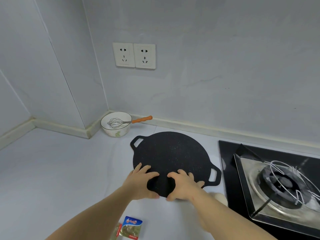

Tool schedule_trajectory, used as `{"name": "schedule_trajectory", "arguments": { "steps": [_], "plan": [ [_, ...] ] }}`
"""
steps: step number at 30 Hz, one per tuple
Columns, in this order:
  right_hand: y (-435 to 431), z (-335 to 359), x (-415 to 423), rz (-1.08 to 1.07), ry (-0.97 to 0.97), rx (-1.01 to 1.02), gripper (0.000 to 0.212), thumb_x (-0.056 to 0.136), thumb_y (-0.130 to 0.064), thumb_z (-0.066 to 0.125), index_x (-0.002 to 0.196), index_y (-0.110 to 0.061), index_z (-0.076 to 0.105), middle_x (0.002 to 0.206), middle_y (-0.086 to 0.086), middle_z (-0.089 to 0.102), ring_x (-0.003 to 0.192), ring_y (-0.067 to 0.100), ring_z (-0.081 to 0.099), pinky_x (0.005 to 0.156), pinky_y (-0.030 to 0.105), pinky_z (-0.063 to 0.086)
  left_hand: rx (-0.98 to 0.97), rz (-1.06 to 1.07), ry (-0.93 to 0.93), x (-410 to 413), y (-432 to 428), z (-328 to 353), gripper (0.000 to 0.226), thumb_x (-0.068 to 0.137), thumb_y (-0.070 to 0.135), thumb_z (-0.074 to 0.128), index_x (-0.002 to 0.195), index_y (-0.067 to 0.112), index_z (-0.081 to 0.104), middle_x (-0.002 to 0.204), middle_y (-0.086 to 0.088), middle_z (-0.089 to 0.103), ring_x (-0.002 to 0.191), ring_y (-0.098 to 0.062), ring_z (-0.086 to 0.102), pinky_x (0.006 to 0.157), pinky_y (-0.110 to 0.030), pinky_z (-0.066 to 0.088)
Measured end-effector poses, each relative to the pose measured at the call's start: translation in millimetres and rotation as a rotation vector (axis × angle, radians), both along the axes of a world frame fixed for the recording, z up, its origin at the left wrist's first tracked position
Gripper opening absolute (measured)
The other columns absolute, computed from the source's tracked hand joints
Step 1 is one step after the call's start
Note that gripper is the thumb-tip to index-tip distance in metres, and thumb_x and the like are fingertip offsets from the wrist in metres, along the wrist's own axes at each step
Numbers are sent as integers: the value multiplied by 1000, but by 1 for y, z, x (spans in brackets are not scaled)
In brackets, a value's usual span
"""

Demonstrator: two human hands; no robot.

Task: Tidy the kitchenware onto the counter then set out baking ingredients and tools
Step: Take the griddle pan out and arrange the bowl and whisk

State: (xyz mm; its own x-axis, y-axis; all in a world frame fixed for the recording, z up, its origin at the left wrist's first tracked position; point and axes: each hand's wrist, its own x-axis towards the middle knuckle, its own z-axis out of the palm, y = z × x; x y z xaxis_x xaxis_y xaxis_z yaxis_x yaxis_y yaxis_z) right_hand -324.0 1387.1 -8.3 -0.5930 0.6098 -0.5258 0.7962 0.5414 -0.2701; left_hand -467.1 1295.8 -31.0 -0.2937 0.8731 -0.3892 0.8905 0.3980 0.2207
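L hand (140, 181) & R hand (185, 185) both grip near rim of griddle pan (173, 153), low over bench (52, 170) btwn bowl (110, 132) w/ whisk (115, 122) and gas hob (231, 179). Risk: far handle strikes bowl if pushed fwd.

I face pale grey walls (207, 49) that meet in a corner on my left. A double socket (144, 56) sits on the back wall. A cream strip (190, 124) edges the white counter (52, 170). On my right lies a black hob (228, 179) with its burner (277, 181). The light is soft and even.
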Motion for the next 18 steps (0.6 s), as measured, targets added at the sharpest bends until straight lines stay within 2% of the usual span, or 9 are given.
{"name": "schedule_trajectory", "arguments": {
  "steps": [6,14,18],
  "plan": [
    [9,1,-5,78,-12,59,81,73,-37,72,141,-38,29,148,-1,25,138,33,19,108,64,12,0,12,-6,-1,5,0,73,82,54,60,145,39,24,158,5,8,146,-27,-7,117,-45,13],
    [24,-2,-7,82,-1,47,83,74,-39,72,143,-36,27,153,-3,19,142,33,12,108,63,12,-12,22,-1,-3,15,-3,74,83,57,57,146,39,21,159,5,5,146,-28,-9,117,-44,10],
    [30,-3,-8,78,9,33,83,75,-38,72,144,-36,26,155,-3,16,144,34,7,109,64,8,-13,1,43,-6,20,-3,74,83,60,54,146,40,20,159,4,4,146,-28,-8,117,-45,2]
  ]
}}
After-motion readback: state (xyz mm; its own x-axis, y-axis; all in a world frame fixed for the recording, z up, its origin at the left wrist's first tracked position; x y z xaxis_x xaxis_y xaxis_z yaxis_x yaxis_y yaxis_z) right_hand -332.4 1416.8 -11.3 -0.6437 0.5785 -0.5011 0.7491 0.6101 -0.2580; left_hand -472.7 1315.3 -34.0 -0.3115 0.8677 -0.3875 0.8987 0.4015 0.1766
